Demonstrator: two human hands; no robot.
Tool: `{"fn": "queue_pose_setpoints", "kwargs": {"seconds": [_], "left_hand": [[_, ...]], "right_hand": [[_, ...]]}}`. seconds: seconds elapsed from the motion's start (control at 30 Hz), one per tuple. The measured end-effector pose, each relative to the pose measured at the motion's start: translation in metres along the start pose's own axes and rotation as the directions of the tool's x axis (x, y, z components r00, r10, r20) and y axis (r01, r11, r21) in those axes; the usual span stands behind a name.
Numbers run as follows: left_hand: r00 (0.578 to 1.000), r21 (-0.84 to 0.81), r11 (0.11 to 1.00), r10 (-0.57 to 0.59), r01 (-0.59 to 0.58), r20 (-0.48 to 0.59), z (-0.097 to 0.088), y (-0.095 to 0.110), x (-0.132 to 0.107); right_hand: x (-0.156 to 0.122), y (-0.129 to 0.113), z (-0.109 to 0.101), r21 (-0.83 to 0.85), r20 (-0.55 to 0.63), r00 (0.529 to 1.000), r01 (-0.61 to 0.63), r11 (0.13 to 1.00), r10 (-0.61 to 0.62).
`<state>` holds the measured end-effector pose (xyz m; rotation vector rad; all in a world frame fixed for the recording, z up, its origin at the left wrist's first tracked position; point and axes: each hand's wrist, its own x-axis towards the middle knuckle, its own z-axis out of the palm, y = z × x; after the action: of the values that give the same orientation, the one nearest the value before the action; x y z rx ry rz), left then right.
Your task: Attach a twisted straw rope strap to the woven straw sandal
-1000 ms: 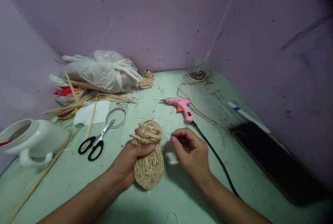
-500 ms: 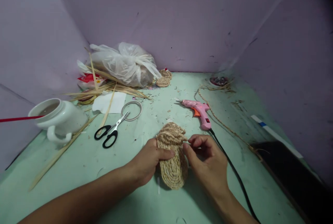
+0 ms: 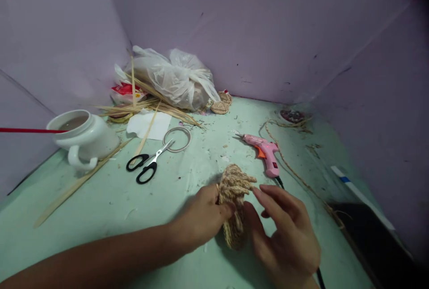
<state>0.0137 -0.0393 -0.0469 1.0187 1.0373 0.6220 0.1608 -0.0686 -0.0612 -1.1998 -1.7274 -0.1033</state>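
Observation:
A small woven straw slipper (image 3: 233,231) is tilted onto its side above the table, its braided strap with loose strand ends turned toward the right. My left hand (image 3: 204,217) is closed around its left side, thumb pressed on the sole and fingers hidden behind. Close to the strap ends is my right hand (image 3: 284,226), thumb and fingers apart; its index fingertip seems to touch a strand end. Beyond that hand lies a pink hot glue gun (image 3: 266,152) with an orange trigger. Black-handled scissors (image 3: 150,163) rest left of the slipper, their tip over a tape ring (image 3: 177,150).
A white mug-like pot (image 3: 89,139) with brownish liquid and a red stick stands at left. Behind are straw strips (image 3: 170,112), a white plastic bag (image 3: 174,78) and small finished slippers (image 3: 221,103). A braided cord (image 3: 298,175) runs toward a dark panel (image 3: 365,240) at right.
My left hand has tilted the slipper onto its side, strap to the right. My right hand has opened from a pinch at the strap. The camera view has shifted slightly.

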Motion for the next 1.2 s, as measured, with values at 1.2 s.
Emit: {"fn": "queue_pose_setpoints", "kwargs": {"seconds": [1.2], "left_hand": [[0.988, 0.392, 0.915, 0.136, -0.098, -0.071, 0.0, -0.016, -0.001]], "right_hand": [[0.014, -0.002, 0.001, -0.076, 0.152, 0.982, 0.125, 0.989, -0.112]]}}
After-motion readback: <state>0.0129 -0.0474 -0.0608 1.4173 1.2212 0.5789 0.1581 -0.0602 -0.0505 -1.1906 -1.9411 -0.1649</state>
